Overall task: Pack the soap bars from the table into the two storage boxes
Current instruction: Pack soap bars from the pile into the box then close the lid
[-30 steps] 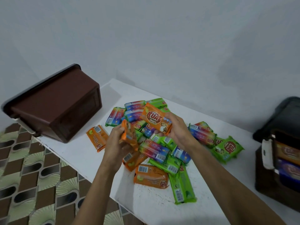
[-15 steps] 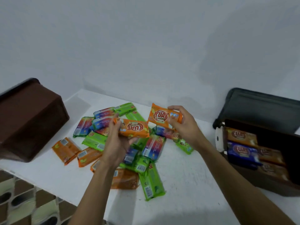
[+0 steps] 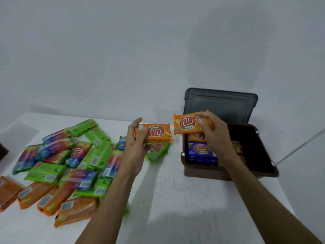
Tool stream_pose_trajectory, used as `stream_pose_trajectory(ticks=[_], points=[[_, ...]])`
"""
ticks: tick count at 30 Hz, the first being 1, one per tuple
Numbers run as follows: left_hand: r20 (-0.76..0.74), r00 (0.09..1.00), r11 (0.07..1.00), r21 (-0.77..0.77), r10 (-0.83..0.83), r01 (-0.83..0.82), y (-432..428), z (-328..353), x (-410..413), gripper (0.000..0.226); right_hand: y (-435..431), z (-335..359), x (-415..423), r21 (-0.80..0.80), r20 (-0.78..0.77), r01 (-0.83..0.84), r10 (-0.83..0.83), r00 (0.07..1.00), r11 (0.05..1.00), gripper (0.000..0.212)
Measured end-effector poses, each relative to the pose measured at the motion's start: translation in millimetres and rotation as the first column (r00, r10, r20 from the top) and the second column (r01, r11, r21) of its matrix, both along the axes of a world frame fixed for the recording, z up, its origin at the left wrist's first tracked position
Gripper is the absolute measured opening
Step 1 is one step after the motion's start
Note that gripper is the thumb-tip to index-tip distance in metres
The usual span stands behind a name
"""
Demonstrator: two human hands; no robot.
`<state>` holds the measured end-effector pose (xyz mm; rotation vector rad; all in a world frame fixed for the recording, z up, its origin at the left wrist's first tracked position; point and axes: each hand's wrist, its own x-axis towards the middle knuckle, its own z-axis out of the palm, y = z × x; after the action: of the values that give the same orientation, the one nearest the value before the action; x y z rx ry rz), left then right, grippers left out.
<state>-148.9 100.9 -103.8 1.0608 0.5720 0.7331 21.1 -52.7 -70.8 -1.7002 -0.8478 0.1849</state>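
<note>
My left hand (image 3: 136,143) grips an orange soap bar (image 3: 158,133) above the table, just left of the open brown storage box (image 3: 228,171). My right hand (image 3: 213,136) pinches a second orange soap bar (image 3: 184,123) over the box's left end. Inside the box lie a blue soap bar (image 3: 199,150) and orange bars, partly hidden by my right hand. A pile of several green, orange and multicoloured soap bars (image 3: 70,161) covers the left of the white table (image 3: 175,199). Only a sliver of the other brown box (image 3: 3,150) shows at the left edge.
The box's dark grey lid (image 3: 219,104) stands open against the pale wall behind it. A lone green soap bar (image 3: 158,152) lies under my left hand. The table's right edge runs just past the box.
Both hands have carried their orange bars rightward to the open box. The view has swung right, so the left box has almost left the frame.
</note>
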Motion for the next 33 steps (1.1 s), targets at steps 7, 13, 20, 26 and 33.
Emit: stream_pose_trajectory(ticks=[7, 13, 20, 26, 33], points=[[-0.012, 0.998, 0.998, 0.017, -0.062, 0.062, -51, 7, 64, 0.047, -81, -6, 64, -0.132, 0.038, 0.144, -0.141, 0.989, 0.981, 0.021], [-0.048, 0.999, 0.998, 0.058, -0.017, 0.02, -81, 2, 97, 0.046, -116, -26, 108, -0.373, 0.137, 0.209, -0.169, 0.976, 0.904, 0.023], [-0.158, 0.986, 0.971, 0.238, 0.053, -0.014, -93, -11, 102, 0.046, -106, -55, 123, -0.472, -0.049, 0.097, -0.136, 0.989, 0.876, 0.021], [-0.2, 0.976, 0.936, 0.353, 0.09, -0.014, -93, -16, 102, 0.048, -104, -71, 125, -0.593, 0.099, 0.199, -0.175, 0.98, 0.78, 0.029], [-0.199, 0.977, 0.938, 0.346, 0.082, -0.008, -92, -17, 103, 0.048, -99, -65, 112, -0.656, 0.219, 0.269, -0.163, 0.962, 0.705, 0.032]])
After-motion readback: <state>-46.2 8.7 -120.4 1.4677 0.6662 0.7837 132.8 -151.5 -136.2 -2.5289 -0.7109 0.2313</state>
